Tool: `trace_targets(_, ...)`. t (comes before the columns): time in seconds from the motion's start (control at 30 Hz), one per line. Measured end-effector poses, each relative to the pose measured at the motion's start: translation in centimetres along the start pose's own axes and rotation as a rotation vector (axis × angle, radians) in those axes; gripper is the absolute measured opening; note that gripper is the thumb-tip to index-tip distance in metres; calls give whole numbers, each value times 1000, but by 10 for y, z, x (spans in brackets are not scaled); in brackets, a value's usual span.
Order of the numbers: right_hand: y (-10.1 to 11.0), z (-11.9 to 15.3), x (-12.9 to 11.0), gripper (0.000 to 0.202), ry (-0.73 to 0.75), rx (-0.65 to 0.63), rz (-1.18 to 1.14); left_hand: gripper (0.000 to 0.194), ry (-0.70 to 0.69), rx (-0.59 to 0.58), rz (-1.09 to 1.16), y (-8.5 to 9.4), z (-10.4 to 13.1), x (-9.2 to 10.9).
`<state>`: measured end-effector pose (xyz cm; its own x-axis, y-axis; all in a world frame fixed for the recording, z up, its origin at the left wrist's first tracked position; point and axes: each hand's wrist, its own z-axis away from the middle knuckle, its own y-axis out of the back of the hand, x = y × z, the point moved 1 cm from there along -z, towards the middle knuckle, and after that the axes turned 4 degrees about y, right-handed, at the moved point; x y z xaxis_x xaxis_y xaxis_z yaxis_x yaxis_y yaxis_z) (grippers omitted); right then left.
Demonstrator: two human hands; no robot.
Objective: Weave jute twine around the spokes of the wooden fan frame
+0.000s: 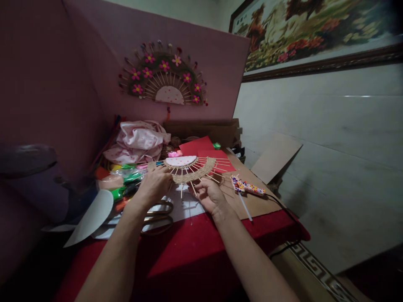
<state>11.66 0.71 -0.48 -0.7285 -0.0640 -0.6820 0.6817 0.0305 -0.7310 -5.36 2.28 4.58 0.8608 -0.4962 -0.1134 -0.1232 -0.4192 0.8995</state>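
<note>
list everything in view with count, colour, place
half-round twine fan: one, tan and white, centre
flowered stick fan: one, multicoloured, upper centre
crumpled spotted cloth: one, pale pink, back left
flat paper sheets: two, red, centre back
plastic packets: several, multicoloured, left
flowered glue gun: one, multicoloured, right
flat cardboard: several, brown, right and back
framed picture: one, multicoloured, top right
cloth cover: one, red, bottom
smaller items: unclear
left hand: one, bare, fan's left
right hand: one, bare, fan's lower edge

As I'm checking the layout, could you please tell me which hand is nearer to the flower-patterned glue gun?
Right. The right hand is left of the flower-patterned glue gun, apart from it; the left hand is farther left, at the stick-and-twine fan.
</note>
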Motion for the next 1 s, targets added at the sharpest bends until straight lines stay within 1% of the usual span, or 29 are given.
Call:
trace_targets(0.2,-1,2,-3,27,23,-14,-2,23,3,33,-43,-5,-3,1)
trace_targets(0.33,-1,0,-6,33,39,-19,-18,22,44,-20,41,-5,-3,1)
trace_targets(0.43,-1,0,-9,37,42,-8,-38,21,56,-37,103,-3,-3,2)
trace_targets(0.53,1,0,-14,37,23,30,-86,20,58,-49,133,0,-2,4)
trace_targets(0.73,7,0,-19,24,-50,222,-124,16,57,-103,153,2,-2,7)
trace_targets(0.87,6,0,-18,22,-55,245,-134,18,26,-104,153,3,-2,8)
trace_targets(1.0,4,2,-18,23,-52,251,-132,18,-10,-110,93,4,-2,10)
